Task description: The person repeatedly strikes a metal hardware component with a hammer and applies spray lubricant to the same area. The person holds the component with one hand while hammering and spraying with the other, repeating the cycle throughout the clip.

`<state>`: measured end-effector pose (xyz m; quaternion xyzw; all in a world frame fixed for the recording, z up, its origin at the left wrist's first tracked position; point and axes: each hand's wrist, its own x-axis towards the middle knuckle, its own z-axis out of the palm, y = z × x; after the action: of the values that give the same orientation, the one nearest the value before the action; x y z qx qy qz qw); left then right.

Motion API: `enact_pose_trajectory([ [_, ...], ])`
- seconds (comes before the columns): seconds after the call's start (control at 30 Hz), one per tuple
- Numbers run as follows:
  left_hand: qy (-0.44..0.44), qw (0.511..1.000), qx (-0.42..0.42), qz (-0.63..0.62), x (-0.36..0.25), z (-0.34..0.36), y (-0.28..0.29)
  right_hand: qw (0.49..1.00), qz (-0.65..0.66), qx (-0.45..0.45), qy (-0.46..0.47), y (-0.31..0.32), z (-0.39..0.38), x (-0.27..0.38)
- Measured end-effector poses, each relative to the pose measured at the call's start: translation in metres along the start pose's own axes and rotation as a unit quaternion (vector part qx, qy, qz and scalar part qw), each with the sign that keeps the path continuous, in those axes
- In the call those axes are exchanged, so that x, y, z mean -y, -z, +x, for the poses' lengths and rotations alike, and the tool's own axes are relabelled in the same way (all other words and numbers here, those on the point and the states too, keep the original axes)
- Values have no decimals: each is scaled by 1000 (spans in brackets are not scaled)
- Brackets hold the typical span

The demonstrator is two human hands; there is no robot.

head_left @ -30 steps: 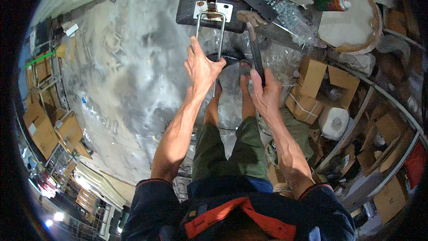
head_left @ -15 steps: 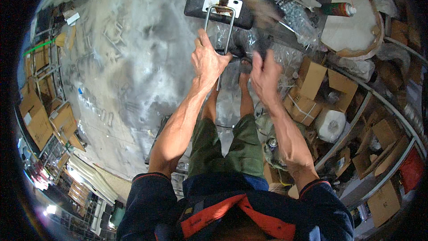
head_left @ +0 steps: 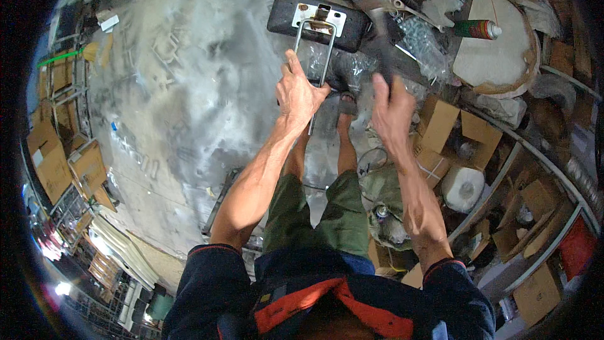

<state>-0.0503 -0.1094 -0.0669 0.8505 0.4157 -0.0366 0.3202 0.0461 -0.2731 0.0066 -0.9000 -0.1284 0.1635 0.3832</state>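
A black padded piece [head_left: 283, 16] with a white metal plate [head_left: 318, 17] lies on the concrete floor ahead of my feet. A U-shaped metal rod [head_left: 297, 47] runs from the plate toward me. My left hand [head_left: 299, 91] grips the near end of this rod. My right hand [head_left: 391, 110] is closed around the handle of a dark, motion-blurred tool [head_left: 377, 31], which points up toward the right end of the pad. Whether the tool's tip touches the pad cannot be made out.
Clear bags of small hardware [head_left: 421, 41], a spray can [head_left: 475, 28] and a round wooden board [head_left: 503, 63] lie to the right. Open cardboard boxes [head_left: 440, 126] and a white container [head_left: 462, 187] crowd my right side. Stacked cardboard [head_left: 50, 157] lines the far left.
My right hand has swung the dark tool, and both are now blurred by the motion. My left hand has kept its hold on the metal rod.
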Motion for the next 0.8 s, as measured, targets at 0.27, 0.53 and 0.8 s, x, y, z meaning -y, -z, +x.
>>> enact_pose_trajectory([
  [0.27, 11, 1000, 19, -2, -6, -1, -2, 989, -119, 83, -1, -17, 3, -36],
  [0.53, 15, 999, 31, -15, -15, 2, 6, 992, -60, -33, 104, -16, -7, -23],
  [0.8, 0, 999, 33, -41, 0, 3, 1, 971, 174, -83, 138, -2, -22, -13],
])
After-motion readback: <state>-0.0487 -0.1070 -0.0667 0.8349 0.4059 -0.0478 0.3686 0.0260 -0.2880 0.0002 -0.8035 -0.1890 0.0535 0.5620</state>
